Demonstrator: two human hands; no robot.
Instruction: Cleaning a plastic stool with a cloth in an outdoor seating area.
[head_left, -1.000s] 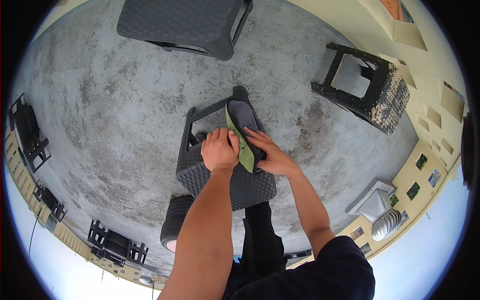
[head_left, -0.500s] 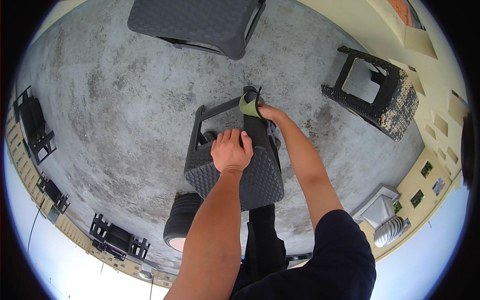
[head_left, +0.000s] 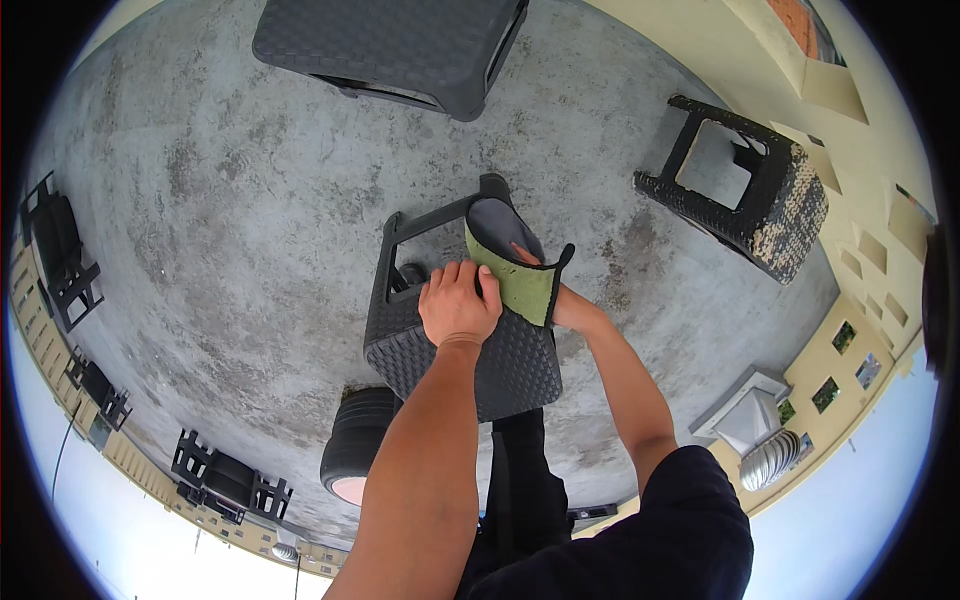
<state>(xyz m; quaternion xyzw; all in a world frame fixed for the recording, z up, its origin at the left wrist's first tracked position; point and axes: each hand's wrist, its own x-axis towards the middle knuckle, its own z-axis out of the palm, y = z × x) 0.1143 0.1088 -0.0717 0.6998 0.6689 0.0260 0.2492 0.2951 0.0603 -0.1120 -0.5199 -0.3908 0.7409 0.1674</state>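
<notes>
Mid-frame, the left hand [head_left: 458,303] holds the dark stool [head_left: 515,372] with curled fingers; the right hand [head_left: 573,308] sits mostly behind the green cloth [head_left: 520,288], finger closure unclear. Flat, even cloth pressure should serve best.

No readable lettering or signs.

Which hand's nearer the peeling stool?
Right. Right hand, partly behind the cloth, is below-left of the peeling stool in view; left hand, on the held stool, is farther left.
</notes>
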